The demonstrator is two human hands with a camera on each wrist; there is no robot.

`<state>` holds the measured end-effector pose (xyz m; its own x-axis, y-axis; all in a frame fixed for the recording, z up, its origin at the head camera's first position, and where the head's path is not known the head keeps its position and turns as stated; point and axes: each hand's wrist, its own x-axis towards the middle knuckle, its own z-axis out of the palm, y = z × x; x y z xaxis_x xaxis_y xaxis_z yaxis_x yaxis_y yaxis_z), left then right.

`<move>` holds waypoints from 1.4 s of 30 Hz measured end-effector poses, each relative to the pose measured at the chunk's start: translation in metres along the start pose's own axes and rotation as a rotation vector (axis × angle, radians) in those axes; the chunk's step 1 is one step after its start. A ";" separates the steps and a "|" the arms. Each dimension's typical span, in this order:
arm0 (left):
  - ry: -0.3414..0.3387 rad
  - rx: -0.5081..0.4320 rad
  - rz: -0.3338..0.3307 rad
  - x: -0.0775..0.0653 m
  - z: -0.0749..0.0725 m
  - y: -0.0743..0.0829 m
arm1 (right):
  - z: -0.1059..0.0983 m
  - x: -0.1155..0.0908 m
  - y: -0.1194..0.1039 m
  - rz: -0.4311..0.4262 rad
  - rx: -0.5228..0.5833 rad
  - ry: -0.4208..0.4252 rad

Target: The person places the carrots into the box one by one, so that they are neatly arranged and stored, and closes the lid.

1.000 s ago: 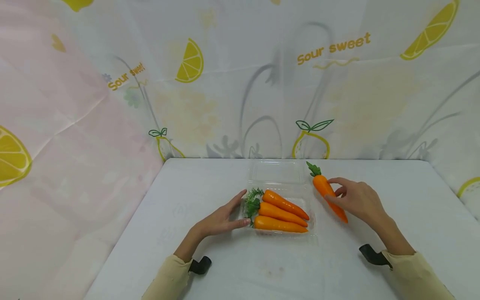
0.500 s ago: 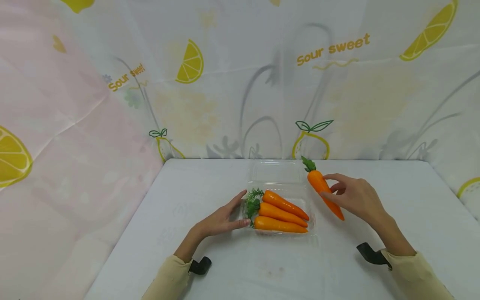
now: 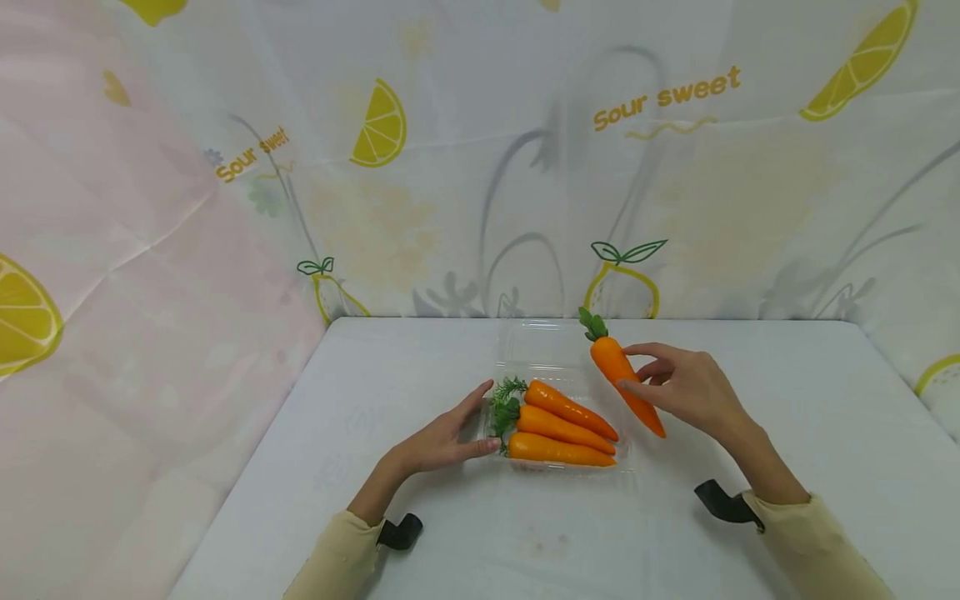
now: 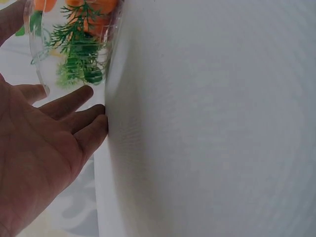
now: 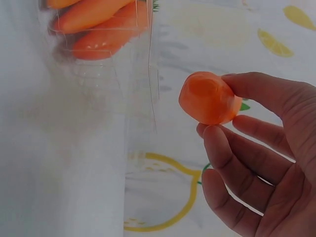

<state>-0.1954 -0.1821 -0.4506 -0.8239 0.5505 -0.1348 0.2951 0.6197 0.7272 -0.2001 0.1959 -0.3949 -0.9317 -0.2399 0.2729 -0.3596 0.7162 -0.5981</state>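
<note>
In the head view, my right hand [image 3: 686, 387] pinches an orange carrot [image 3: 611, 364] with green leaves between thumb and fingers. The carrot is tilted, leaves pointing up and left, beside the right part of a clear plastic box [image 3: 596, 398]. Inside that box lie 3 other carrots [image 3: 562, 427], side by side with their leaves to the left. My left hand [image 3: 442, 437] rests at the box's left end, thumb and fingers spread; the left wrist view shows the fingers [image 4: 79, 101] extended near its wall. In the right wrist view, the held carrot [image 5: 207, 98] appears end-on.
The box's transparent lid [image 3: 555, 342] lies folded back behind it. A white table [image 3: 420, 367] holds everything, with a lemon-printed cloth [image 3: 450, 208] hanging at its back edge. Black wrist pieces [image 3: 401, 531] show at both sleeves.
My right hand has carried the carrot leftward and slightly away from me, closer to the box. My left hand, the box and the carrots in it stay where they were.
</note>
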 end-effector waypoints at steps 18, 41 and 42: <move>0.002 -0.003 -0.005 -0.001 0.000 0.002 | 0.023 0.009 -0.020 -0.098 0.118 -0.049; 0.007 -0.025 0.006 -0.001 0.000 0.003 | 0.050 0.009 -0.025 -0.177 0.125 -0.188; 0.007 -0.024 0.006 -0.001 0.000 0.003 | 0.051 0.009 -0.025 -0.182 0.117 -0.193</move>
<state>-0.1938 -0.1812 -0.4484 -0.8257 0.5500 -0.1255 0.2882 0.6026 0.7442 -0.2015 0.1426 -0.4155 -0.8401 -0.4854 0.2421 -0.5147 0.5723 -0.6384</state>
